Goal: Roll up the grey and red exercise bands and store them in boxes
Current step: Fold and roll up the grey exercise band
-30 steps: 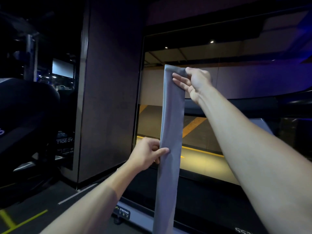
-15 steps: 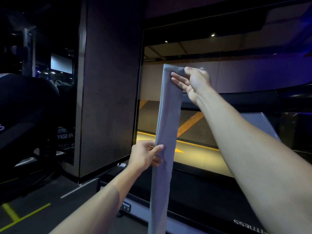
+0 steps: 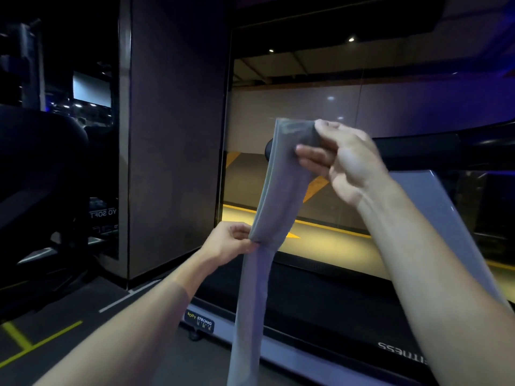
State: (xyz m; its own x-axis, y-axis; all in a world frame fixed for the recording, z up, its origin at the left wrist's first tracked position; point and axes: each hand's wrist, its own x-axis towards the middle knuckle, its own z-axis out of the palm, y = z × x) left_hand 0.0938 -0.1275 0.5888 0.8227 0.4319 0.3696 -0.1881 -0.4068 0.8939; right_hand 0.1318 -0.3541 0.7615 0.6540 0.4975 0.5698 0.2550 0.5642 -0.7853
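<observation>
Our left hand pinches the grey exercise band partway down; our right hand, higher and farther out, grips its top end. The band runs near vertical between them, its tail hanging below the left hand. The treadmill stands just behind. No box shows.

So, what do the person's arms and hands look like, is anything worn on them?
Both forearms are bare up to the frame edge: no sleeves show. The left hand and the right hand have no gloves, and no rings, watch or wristband can be seen. The dim light and blur hide finer marks.
</observation>
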